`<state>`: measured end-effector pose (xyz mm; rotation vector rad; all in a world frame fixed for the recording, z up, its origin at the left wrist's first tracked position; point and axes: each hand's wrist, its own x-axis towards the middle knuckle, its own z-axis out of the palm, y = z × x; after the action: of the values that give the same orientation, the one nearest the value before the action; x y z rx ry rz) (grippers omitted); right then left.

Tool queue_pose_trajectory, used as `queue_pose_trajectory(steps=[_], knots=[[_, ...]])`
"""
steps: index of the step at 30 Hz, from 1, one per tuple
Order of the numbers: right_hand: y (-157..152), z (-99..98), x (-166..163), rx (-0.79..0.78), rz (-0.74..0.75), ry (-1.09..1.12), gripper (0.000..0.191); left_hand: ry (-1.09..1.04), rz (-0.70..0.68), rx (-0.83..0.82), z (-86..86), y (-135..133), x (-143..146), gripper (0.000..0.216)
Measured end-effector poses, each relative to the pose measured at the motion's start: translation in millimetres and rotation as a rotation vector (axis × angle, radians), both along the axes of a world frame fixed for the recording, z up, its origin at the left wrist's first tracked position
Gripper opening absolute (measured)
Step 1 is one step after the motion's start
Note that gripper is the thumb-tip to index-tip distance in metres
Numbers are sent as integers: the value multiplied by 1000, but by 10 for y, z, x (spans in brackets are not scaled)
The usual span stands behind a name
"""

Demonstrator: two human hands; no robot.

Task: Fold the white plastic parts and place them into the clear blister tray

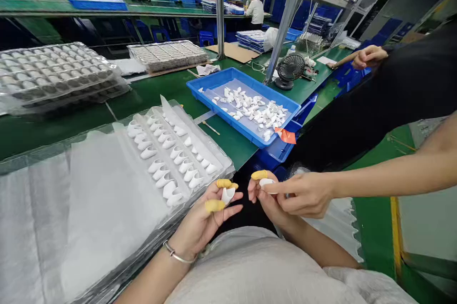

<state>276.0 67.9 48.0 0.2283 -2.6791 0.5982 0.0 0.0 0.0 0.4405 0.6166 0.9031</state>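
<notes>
My left hand [214, 208] wears yellow finger cots and holds a small white curved plastic piece [228, 195], hollow side up. Close by, my right hand [273, 206], with a yellow cot on one finger, has a similar white piece [266, 183] at its fingertips. A co-worker's hand [309, 194] reaches in from the right and touches that piece, partly covering my right hand. Left of my hands lies a clear plastic tray [214, 139] with rows of the same white pieces [164, 179]. A translucent white sheet [107, 208] covers its left part.
Beyond my hands, a blue bin [210, 101] holds a loose heap of white pieces and has an orange tag [285, 136]. Stacked filled trays [53, 73] stand at the back left. A black fan [290, 68] sits by a metal post [285, 18]. A co-worker's dark sleeve [392, 89] spans the right.
</notes>
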Motion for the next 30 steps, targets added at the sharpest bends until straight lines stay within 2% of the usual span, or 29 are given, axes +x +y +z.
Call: queue_pose_trajectory(steps=[2, 4, 7, 9, 13, 18, 21, 23, 26, 28, 30], knots=[[-5, 63, 36, -69, -63, -9, 43, 39, -23, 34, 57, 10, 30, 31], [-70, 45, -31, -186, -217, 23, 42, 92, -60, 60, 90, 19, 69, 23], [-285, -174, -361, -480, -661, 166, 39, 206, -140, 76, 83, 27, 143, 26], [-434, -366, -619, -614, -815, 226, 42, 249, -192, 87, 54, 29, 190, 36], [-560, -576, -878, -845, -879, 189, 48, 297, -216, 80, -9, 25, 230, 42], [-527, -596, -883, -837, -857, 154, 48, 303, -166, 79, -7, 6, 207, 39], [-530, -611, -891, -787, -993, 302, 49, 329, -97, 102, 12, -5, 204, 38], [-536, -605, -885, -757, -1092, 384, 39, 376, -46, 118, 11, -11, 204, 38], [-527, -557, -850, -767, -1047, 340, 10, 426, -56, 176, -9, -22, 193, 37], [-507, -521, -826, -859, -998, 323, 17, 449, -92, 224, -17, -27, 177, 36], [-486, -502, -812, -1024, -977, 347, 22, 471, -92, 259, -15, -28, 157, 33]])
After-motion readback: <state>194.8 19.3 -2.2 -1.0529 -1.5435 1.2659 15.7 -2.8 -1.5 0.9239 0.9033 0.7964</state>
